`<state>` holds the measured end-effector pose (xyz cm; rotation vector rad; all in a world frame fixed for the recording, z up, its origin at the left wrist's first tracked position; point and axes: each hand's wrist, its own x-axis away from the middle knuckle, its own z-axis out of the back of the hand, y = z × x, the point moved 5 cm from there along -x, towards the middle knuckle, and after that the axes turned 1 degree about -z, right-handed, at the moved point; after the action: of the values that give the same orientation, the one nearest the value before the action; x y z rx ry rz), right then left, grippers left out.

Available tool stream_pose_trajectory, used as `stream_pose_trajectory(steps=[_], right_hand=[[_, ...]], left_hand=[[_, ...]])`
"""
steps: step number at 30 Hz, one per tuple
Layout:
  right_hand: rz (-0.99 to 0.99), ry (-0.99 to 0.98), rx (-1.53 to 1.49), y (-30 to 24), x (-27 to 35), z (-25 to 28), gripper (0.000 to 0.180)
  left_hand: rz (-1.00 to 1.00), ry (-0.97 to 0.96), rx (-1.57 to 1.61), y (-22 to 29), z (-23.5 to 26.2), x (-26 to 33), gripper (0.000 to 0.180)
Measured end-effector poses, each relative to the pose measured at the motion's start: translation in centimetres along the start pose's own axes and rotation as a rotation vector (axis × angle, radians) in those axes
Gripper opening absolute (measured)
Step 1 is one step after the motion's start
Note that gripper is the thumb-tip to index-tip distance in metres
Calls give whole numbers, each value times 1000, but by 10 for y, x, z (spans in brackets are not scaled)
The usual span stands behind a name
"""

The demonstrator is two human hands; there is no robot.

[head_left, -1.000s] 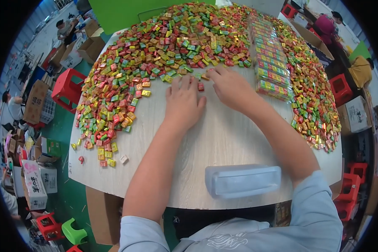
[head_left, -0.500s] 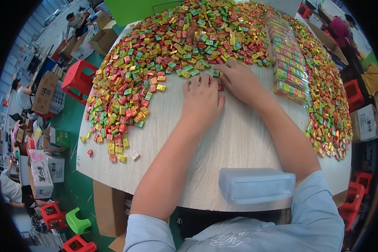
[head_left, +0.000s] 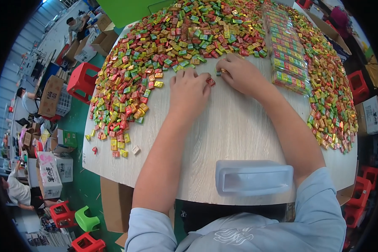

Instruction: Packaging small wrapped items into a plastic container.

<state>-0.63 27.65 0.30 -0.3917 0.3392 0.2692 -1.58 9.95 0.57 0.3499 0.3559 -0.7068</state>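
My left hand (head_left: 188, 94) is over the pale table with its fingers curled. A red wrapped candy (head_left: 211, 82) shows at its thumb and forefinger, seemingly pinched there. To its right, my right hand (head_left: 241, 76) has its fingers bent down around a small wrapped candy (head_left: 219, 72), mostly hidden under the fingertips. Just beyond both hands spreads a large heap of small wrapped candies (head_left: 172, 46) in red, green, yellow and orange. Beside my right forearm, clear packs (head_left: 287, 63) filled with rows of the same candies lie in a line.
A translucent plastic box (head_left: 254, 178) rests near the table's front edge. Several stray candies (head_left: 124, 153) lie at the left, one whitish candy (head_left: 136, 150) among them. A green panel (head_left: 124, 10) stands at the back. Red stools (head_left: 82, 82) and cardboard cartons flank the table.
My hands have drawn apart, the left one moving left with a red candy at its thumb. My right hand's fingers have curled in. The view has shifted slightly.
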Motion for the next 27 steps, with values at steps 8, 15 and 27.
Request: stream_pose_trajectory(steps=[8, 15, 27], right_hand=[[182, -83, -92, -14, 2, -2, 16], [190, -137, -183, -16, 2, -4, 17], [211, -105, -99, -24, -3, -17, 37]], left_hand=[[38, -24, -3, -16, 2, 2, 24], [59, -60, 43, -16, -2, 0, 26], [78, -66, 166, -21, -7, -3, 51]])
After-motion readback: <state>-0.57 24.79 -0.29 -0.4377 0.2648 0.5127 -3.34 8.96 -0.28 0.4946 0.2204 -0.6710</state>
